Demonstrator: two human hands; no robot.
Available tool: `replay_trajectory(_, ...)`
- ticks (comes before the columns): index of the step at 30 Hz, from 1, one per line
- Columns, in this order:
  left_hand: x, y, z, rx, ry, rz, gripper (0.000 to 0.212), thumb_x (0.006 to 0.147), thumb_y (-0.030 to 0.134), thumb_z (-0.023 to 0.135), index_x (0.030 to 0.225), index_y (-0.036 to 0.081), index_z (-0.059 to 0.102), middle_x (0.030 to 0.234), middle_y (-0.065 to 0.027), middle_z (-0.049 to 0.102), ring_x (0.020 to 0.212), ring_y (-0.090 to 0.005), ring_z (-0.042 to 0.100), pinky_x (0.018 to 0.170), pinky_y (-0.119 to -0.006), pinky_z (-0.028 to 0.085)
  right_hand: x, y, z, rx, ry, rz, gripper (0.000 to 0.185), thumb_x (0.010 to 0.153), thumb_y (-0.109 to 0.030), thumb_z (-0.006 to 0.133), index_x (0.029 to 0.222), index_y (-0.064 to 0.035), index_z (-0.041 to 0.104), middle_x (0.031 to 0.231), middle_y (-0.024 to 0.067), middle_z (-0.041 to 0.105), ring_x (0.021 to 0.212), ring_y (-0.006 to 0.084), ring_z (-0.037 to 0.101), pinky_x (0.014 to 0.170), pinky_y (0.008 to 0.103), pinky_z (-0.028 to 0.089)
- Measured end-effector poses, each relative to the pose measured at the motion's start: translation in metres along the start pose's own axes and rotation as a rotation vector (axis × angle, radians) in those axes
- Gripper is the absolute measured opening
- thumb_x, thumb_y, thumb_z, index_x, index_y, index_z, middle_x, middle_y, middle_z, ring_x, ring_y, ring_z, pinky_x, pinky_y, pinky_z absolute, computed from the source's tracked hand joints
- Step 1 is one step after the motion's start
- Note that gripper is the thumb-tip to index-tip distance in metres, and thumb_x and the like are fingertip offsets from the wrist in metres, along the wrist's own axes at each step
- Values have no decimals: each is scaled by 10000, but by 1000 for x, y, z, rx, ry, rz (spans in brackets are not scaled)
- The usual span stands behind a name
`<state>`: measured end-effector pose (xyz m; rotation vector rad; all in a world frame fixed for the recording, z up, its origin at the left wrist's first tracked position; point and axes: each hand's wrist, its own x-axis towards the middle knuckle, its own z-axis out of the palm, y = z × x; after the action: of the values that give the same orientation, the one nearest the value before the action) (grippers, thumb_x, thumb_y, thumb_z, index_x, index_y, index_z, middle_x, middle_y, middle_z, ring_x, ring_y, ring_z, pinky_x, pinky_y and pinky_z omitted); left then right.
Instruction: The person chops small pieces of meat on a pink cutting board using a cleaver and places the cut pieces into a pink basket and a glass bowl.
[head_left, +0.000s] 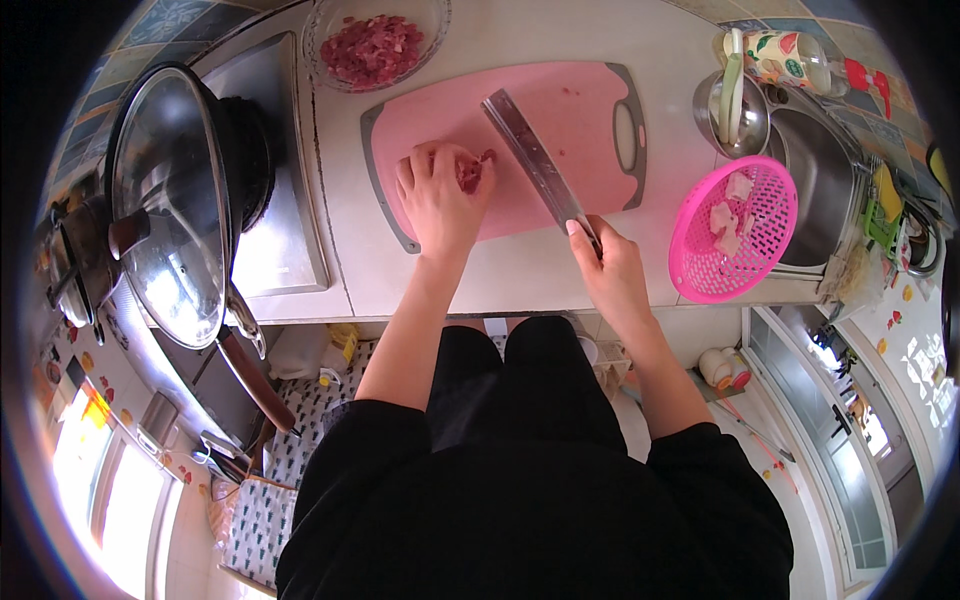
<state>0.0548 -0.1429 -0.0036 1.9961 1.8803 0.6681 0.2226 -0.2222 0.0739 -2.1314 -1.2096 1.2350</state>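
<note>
A pink cutting board (525, 97) with grey ends lies on the counter before me. On its left part my left hand (439, 199) grips a piece of raw meat (469, 174), with the fingers curled over it and much of it hidden. My right hand (611, 255) holds a kitchen cleaver (536, 161) by its handle. The blade slants up and left over the middle of the board, to the right of the meat and apart from it. A few small meat scraps (562, 152) dot the board.
Behind the board, a clear bowl (442, 37) holds chopped meat. To the right, a pink colander (686, 259) with pale pieces stands by the sink (814, 172) and a metal bowl (705, 112). At left, a lidded wok (247, 157) sits on the stove (300, 255).
</note>
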Motion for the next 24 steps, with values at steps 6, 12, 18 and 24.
replay_trajectory(6,-6,-14,-3,-259,-27,276,212,687,42,690,889,84,641,1020,-41,606,950,-267,559,805,-372,470,1,0,0,-182,4,-54,227,916,-252,579,942,-30,623,543,101,549,466,261,555,466,363,409)
replay_trajectory(12,-1,-30,3,-213,-156,464,290,672,37,689,955,75,646,1048,-42,628,1006,-255,593,839,-371,499,-6,1,9,-321,8,-225,228,898,-227,584,1047,-54,577,637,109,609,547,300,609,496,389,466)
replay_trajectory(18,-4,-37,9,-204,-124,468,300,667,69,706,961,95,651,1040,-29,633,999,-241,596,800,-355,482,-4,2,9,-387,-23,-211,228,899,-225,581,1051,-57,569,647,111,615,558,311,609,511,394,474)
replay_trajectory(24,-6,-38,11,-163,-140,452,298,660,74,715,949,107,653,1022,-25,631,976,-230,600,787,-354,477,-15,9,-10,-337,-109,-99,228,918,-240,566,1050,-58,607,584,123,559,525,296,571,529,397,428)
